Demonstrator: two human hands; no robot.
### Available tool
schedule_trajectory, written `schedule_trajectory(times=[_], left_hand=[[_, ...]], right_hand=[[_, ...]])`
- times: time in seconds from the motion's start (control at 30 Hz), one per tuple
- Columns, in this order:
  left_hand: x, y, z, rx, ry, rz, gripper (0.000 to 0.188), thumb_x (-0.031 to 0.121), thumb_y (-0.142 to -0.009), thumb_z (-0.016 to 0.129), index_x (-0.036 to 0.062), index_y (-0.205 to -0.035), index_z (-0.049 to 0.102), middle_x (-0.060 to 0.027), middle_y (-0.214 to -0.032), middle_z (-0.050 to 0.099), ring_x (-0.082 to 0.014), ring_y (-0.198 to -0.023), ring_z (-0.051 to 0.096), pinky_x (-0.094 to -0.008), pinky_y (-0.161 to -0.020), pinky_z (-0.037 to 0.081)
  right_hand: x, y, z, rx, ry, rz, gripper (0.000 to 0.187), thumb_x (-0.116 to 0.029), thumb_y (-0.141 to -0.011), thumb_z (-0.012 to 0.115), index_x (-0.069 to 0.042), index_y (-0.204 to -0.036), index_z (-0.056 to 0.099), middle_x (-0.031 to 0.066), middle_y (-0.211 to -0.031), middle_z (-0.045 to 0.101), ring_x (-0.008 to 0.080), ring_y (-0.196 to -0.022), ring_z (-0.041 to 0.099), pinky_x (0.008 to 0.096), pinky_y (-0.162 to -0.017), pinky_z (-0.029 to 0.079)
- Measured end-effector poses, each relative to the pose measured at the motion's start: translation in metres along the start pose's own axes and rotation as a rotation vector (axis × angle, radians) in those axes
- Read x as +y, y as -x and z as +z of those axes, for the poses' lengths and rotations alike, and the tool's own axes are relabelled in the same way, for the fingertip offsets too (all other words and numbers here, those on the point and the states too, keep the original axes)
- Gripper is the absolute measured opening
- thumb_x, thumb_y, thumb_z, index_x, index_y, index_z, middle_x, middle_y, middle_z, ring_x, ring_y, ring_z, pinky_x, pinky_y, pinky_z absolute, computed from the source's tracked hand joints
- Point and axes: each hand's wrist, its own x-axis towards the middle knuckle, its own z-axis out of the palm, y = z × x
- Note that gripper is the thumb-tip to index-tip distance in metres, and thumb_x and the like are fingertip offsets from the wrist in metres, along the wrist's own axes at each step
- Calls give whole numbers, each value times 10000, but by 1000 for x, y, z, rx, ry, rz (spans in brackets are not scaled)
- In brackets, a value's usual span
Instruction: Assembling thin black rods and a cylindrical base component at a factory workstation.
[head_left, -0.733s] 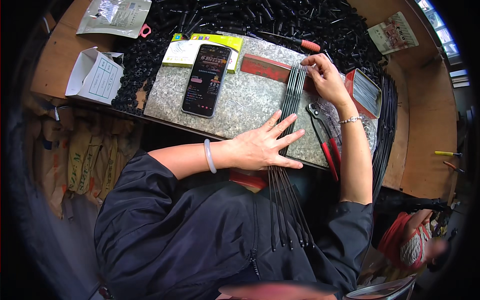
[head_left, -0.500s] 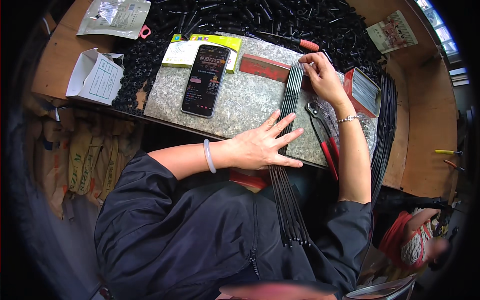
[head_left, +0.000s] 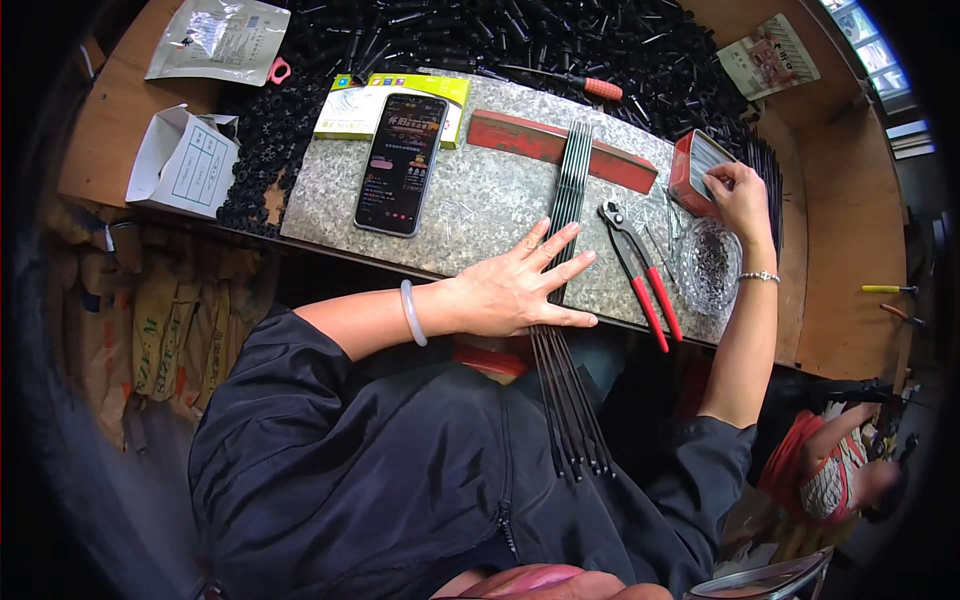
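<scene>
My left hand [head_left: 515, 285] lies flat with spread fingers across a row of thin black rods [head_left: 573, 185]. The rods' upper ends rest over a red metal bar [head_left: 625, 166]; their lower ends hang past the table edge toward my lap. Over at the right, my right hand [head_left: 742, 205] has its fingers curled together at the near edge of a red tin [head_left: 683, 178] filled with thin silvery pins; what they pinch is too small to make out. Below that hand stands a glass dish [head_left: 708, 265] of small dark bits. Red-handled pliers [head_left: 640, 275] lie between the rods and dish.
A phone [head_left: 402, 165] leans on a green-and-white box [head_left: 335, 120]. Behind the stone slab [head_left: 320, 200] are heaped black parts [head_left: 430, 40] and a red-handled screwdriver [head_left: 602, 88]. A white carton [head_left: 185, 160] stands left. Another person [head_left: 820, 460] sits at lower right.
My right hand has left the rods' upper ends and moved right to the red tin, uncovering the glass dish and the bar's right end. My left hand stays on the rods.
</scene>
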Motion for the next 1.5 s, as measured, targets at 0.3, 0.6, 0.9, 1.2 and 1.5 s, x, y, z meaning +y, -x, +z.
schedule_trajectory(times=[0.3,0.6,0.9,1.2,1.5], left_hand=[[0,-2,1,-20,-27,10,727,222,-724,642,436,-1357,356,-216,-1442,267,-484,-1316,239,-626,-1027,260],[0,-1,3,10,-31,-3,709,224,-731,635,437,-1352,365,-214,-1435,285,-484,-1314,245,-621,-1028,266],[1,-5,0,1,-22,4,737,225,-703,651,429,-1353,370,-216,-1432,294,-478,-1320,244,-623,-1028,264],[-1,-2,3,22,-20,4,727,207,-712,638,424,-1353,373,-220,-1428,299,-479,-1317,250,-624,-1022,272],[-2,-3,1,-2,-102,32,580,331,-802,557,403,-1347,371,-234,-1396,339,-491,-1292,284,-630,-1005,293]], right_hand=[[10,8,7,116,-62,-89,117,-134,-777,665,-24,-810,646,92,-860,621,274,-870,554,367,-783,452],[-31,3,-6,427,-239,-98,101,-125,-849,616,-39,-895,641,114,-821,635,243,-753,593,317,-677,472],[-90,-31,56,-140,-559,7,195,-174,-868,621,20,-885,625,6,-707,598,65,-653,493,234,-610,422],[-91,-36,62,-179,-614,-30,228,-207,-835,633,20,-854,645,64,-710,648,94,-658,568,273,-641,463],[-91,-37,64,-197,-642,-31,234,-209,-836,634,24,-860,645,53,-718,647,82,-672,561,258,-647,461]])
